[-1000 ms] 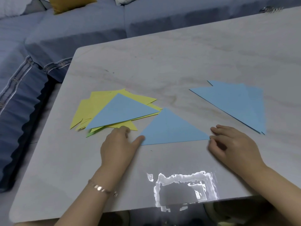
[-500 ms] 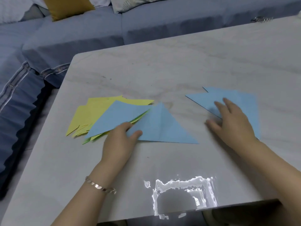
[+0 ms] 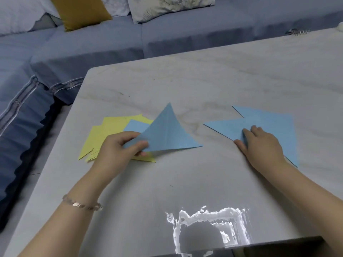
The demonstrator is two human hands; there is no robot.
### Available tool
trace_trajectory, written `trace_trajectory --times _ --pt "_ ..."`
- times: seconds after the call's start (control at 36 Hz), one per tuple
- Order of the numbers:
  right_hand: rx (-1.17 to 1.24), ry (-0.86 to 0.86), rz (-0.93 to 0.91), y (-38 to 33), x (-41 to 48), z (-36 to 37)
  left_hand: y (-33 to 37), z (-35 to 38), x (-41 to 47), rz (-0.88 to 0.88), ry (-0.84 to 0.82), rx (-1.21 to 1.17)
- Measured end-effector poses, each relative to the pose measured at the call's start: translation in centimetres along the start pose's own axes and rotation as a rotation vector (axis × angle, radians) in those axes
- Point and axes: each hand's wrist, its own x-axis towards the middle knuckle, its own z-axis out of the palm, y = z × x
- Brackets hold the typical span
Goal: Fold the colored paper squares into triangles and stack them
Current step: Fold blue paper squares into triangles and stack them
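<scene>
My left hand (image 3: 120, 147) pinches the left corner of a folded blue paper triangle (image 3: 167, 132) and holds it lifted, its tip pointing up, over the pile of folded triangles (image 3: 109, 132), which shows yellow sheets and one blue one. At the right lies a pile of blue paper squares (image 3: 274, 123). My right hand (image 3: 259, 143) rests on that pile with its fingers curled at the front edge of the top sheet; whether it pinches the sheet I cannot tell.
The grey marble-look table (image 3: 185, 182) has its left edge close to the triangle pile. A blue sofa (image 3: 92, 52) with a mustard cushion (image 3: 79, 12) stands behind and to the left. A bright light glare (image 3: 207, 227) lies near the table's front edge.
My left hand has lifted the blue triangle off the table and carried it left over the triangle pile. My right hand left that triangle and moved right onto the blue squares.
</scene>
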Motion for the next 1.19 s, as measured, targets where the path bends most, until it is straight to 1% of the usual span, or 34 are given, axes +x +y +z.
trace_trajectory --times 0.06,0.14,0.22,0.31,0.33,0.39,0.42,0.47,0.53,0.58,0.67,0.72,0.78,0.83,0.92,1.0,1.08,1.19 --pt "0.028 0.017 -0.004 0.1 -0.1 0.2 0.5 0.3 -0.1 0.045 0.099 -0.014" --pt "0.085 0.039 -0.02 0.2 -0.2 0.6 -0.1 -0.5 0.5 0.072 0.247 0.041" --pt "0.131 0.056 -0.027 0.1 -0.3 0.9 -2.3 -2.4 1.4 -0.019 0.343 0.126" --pt "0.161 0.059 -0.037 -0.3 -0.4 1.0 -4.0 -4.2 1.8 -0.142 0.39 0.167" --pt "0.171 0.065 -0.051 -0.5 -0.6 1.0 -4.3 -4.4 1.9 -0.178 0.393 0.246" --pt "0.219 0.073 -0.069 -1.2 -1.0 0.9 -5.3 -4.3 1.7 -0.178 0.422 0.524" --pt "0.242 0.05 -0.075 -1.6 -1.2 0.8 -5.5 -4.0 1.6 -0.125 0.452 0.653" --pt "0.291 0.005 -0.101 -2.7 -1.7 0.6 -5.7 -2.7 1.1 0.037 0.466 0.781" --pt "0.309 0.027 -0.159 -3.7 -2.2 1.0 -5.8 -0.8 0.5 0.225 0.426 0.835" --pt "0.313 0.079 -0.248 -5.0 -2.9 1.0 -5.6 1.5 -0.3 0.362 0.315 0.831" --pt "0.31 0.082 -0.392 -6.9 -4.2 1.1 -4.9 5.2 -2.0 0.455 0.055 0.742" --pt "0.322 0.092 -0.474 -7.9 -4.9 1.4 -5.1 7.1 -3.0 0.504 -0.112 0.784" --pt "0.326 0.091 -0.53 -8.7 -5.3 1.6 -5.9 8.4 -3.6 0.515 -0.216 0.867" --pt "0.359 0.087 -0.567 -9.0 -5.5 1.4 -6.7 8.8 -3.8 0.468 -0.254 0.925" --pt "0.418 0.092 -0.657 -8.7 -6.1 1.1 -7.0 8.7 -3.8 0.439 -0.268 0.91" --pt "0.42 0.112 -0.722 -7.9 -6.5 1.0 -6.8 8.4 -3.8 0.396 -0.297 0.939" --pt "0.417 0.143 -0.741 -6.9 -6.8 0.8 -6.4 8.3 -4.0 0.37 -0.357 0.897" --pt "0.44 0.222 -0.708 -5.3 -7.2 0.8 -7.1 8.4 -4.4 0.435 -0.342 0.817"
